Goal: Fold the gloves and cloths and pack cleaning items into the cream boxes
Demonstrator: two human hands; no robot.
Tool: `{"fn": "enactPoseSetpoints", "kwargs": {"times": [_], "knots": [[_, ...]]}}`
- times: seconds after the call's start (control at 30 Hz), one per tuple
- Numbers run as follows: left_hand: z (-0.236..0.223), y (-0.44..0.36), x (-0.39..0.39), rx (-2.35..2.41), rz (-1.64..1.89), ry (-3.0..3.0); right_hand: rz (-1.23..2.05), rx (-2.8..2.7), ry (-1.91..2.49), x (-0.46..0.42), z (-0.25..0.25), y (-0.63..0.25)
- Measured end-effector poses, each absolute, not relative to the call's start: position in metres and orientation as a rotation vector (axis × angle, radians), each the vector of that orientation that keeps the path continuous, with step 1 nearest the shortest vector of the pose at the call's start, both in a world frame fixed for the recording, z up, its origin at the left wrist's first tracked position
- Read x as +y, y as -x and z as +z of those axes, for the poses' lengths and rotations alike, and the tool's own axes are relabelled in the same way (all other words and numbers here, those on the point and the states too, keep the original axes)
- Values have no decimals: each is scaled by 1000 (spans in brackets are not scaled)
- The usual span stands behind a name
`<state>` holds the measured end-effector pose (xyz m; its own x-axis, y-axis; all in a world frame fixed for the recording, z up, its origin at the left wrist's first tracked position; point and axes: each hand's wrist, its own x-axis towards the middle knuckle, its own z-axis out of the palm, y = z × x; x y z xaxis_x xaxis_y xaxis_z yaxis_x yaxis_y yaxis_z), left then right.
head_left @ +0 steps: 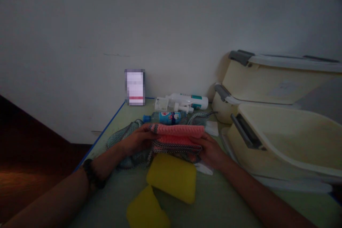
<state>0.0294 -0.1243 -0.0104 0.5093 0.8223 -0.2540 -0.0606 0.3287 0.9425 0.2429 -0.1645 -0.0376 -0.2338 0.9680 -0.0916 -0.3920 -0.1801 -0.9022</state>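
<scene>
A folded pink cloth (pixel 177 130) with a black-and-white edge is stretched between my hands above the table. My left hand (pixel 140 138) grips its left end, and my right hand (pixel 211 148) pinches the right end; both are closed on it. Beneath and behind the cloth, grey-green checked cloth (pixel 124 135) lies spread on both sides. Just beyond my fingers rests a clear bottle (pixel 171 117) with a blue cap and blue label, on its side. Two yellow sponge-like pieces (pixel 172 178) lie on the near side, one partly over the other.
Cream storage bins (pixel 267 82) stand at the right; the front one (pixel 243 155) is uncovered. White bottles (pixel 187 100) lie by the wall. A phone-like device with a lit, blurred screen (pixel 135 87) leans at the back left. The table's blue edge (pixel 100 133) runs along the left.
</scene>
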Motion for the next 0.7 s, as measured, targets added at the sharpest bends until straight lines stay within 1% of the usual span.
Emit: {"fn": "enactPoseSetpoints", "kwargs": {"times": [0.2, 0.43, 0.6, 0.7], "knots": [[-8, -32, -122, 909, 689, -1027, 1701, -1012, 819, -165, -34, -244], [-10, -30, -119, 889, 760, -987, 1674, -984, 884, -162, -38, -248], [-12, -28, -119, 812, 685, -1071, 1601, -1015, 882, -161, -38, -248], [-8, -28, -120, 784, 676, -1045, 1642, -962, 851, -163, -35, -247]]}}
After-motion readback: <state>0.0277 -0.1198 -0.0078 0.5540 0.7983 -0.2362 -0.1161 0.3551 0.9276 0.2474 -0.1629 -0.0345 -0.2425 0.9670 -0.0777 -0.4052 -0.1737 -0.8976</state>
